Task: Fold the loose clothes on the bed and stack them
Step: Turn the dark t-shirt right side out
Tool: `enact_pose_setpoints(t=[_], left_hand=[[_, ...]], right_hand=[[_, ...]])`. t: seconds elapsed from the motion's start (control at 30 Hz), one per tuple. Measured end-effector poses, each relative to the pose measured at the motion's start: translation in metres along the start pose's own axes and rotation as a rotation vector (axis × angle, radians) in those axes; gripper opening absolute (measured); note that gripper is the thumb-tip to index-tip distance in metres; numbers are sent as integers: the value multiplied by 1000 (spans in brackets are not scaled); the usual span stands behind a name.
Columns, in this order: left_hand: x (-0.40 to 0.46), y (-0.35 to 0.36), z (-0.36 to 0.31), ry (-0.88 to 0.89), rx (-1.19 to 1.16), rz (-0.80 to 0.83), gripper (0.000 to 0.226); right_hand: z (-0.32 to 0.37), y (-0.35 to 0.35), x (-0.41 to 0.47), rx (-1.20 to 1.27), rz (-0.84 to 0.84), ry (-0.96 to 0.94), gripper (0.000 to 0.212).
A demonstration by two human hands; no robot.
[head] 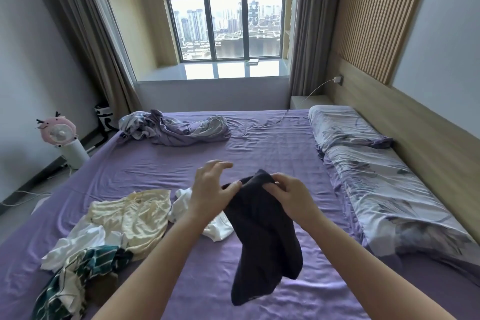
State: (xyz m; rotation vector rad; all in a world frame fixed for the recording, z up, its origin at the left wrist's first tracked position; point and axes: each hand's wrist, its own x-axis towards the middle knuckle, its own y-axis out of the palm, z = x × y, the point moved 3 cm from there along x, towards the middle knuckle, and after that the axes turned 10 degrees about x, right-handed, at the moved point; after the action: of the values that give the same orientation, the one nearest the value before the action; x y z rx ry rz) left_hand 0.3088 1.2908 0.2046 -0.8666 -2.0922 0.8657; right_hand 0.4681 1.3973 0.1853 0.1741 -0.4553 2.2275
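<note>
A dark navy garment (pixel 262 236) hangs limp and creased above the middle of the purple bed (pixel 259 143), held up by its top edge. Toward the bed's left edge lie a cream shirt (pixel 135 215), white pieces (pixel 181 205) and a green-striped garment (pixel 85 267) — a rumpled quilt (pixel 176 127) sits at the far-left corner, pillows (pixel 363 163) along the right edge. The right hand (pixel 291 197) pinches the cloth's top in a closed grip, and the left hand (pixel 210 187) clamps it with the thumb — fingers spread loose above.
</note>
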Motion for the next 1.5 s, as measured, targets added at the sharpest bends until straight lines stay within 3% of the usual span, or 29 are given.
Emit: enact_pose_setpoints(t=[0.07, 0.13, 0.2, 0.27, 0.37, 0.43, 0.5, 0.57, 0.67, 0.73, 0.83, 0.9, 0.97, 1.07, 1.2, 1.3, 1.4, 1.5], left_hand=[[-13, 9, -15, 136, -177, 132, 45], [-19, 22, -23, 135, -167, 234, 44], [-13, 27, -22, 62, -149, 136, 23], [-6, 27, -21, -9, -283, 59, 6], [2, 27, -21, -65, -471, 63, 13], [7, 26, -18, -91, -552, 52, 16], [13, 23, -11, -76, -488, 33, 12], [21, 22, 2, -57, -256, 45, 7], [21, 21, 21, -84, 99, 53, 16], [14, 22, 20, 25, 138, 51, 35], [-4, 34, 2, 158, -145, 292, 65], [-9, 47, -5, 141, -245, 429, 61], [-7, 50, -6, 89, -323, 419, 32], [-3, 47, -10, 6, -494, 409, 4], [7, 43, -29, -79, -663, 367, 8], [14, 45, -44, -140, -796, 383, 13], [17, 48, -52, -140, -854, 398, 16], [22, 44, -43, -99, -675, 272, 13]], right_hand=[[4, 0, 7, -40, 9, -12, 8], [5, -2, 11, -47, -18, -16, 9], [3, -6, 11, 5, -81, 8, 14], [-6, -8, 4, 96, -77, 64, 22], [-27, -5, -12, 2, 79, 161, 36], [-36, -9, -17, -36, 95, 170, 25], [-37, -16, -17, 93, 47, 160, 10], [-33, -23, -14, 203, -9, 162, 9], [-22, -24, -6, 315, -65, 163, 15], [-14, -20, 1, 338, -53, 151, 17], [-5, -9, 8, 286, -17, 138, 18], [-2, -5, 13, 166, -28, 112, 15], [-2, -10, 16, -33, -71, 55, 6], [-6, -28, 13, -256, -182, 27, 13], [-3, -40, -1, -421, -355, -102, 17], [3, -27, -20, -459, -297, -298, 23], [-11, -8, -36, -454, -140, -184, 35], [-21, -5, -39, -332, -132, -60, 17]])
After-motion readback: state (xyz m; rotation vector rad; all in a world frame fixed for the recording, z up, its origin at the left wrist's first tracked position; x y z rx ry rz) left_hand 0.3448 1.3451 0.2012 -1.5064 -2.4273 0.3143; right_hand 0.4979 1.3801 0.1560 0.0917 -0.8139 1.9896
